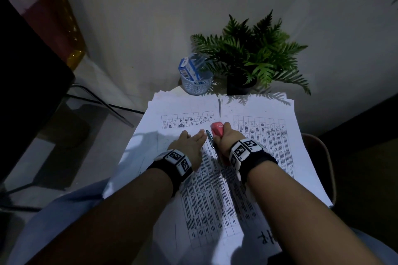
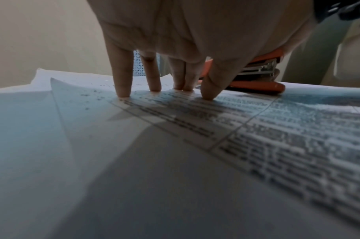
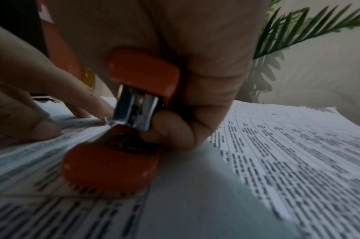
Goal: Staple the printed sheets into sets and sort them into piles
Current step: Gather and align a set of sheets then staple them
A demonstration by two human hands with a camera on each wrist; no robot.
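Printed sheets with tables (image 1: 206,196) lie slanted over two paper stacks, a left stack (image 1: 176,109) and a right stack (image 1: 265,131). My left hand (image 1: 191,142) presses the top sheets (image 2: 195,121) flat with straight fingers (image 2: 123,84). My right hand (image 1: 226,137) grips a small orange-red stapler (image 1: 217,128) whose mouth sits over the sheet's edge (image 3: 107,122). In the right wrist view the stapler (image 3: 134,105) has its metal head down on the paper, base (image 3: 109,168) below. The left wrist view shows the stapler (image 2: 257,76) just right of my thumb.
A clear mesh cup (image 1: 197,82) holding a blue staple box (image 1: 188,68) stands at the table's far edge, next to a potted fern (image 1: 252,58). A dark screen (image 1: 25,66) and cables lie at left. A wall rises close behind.
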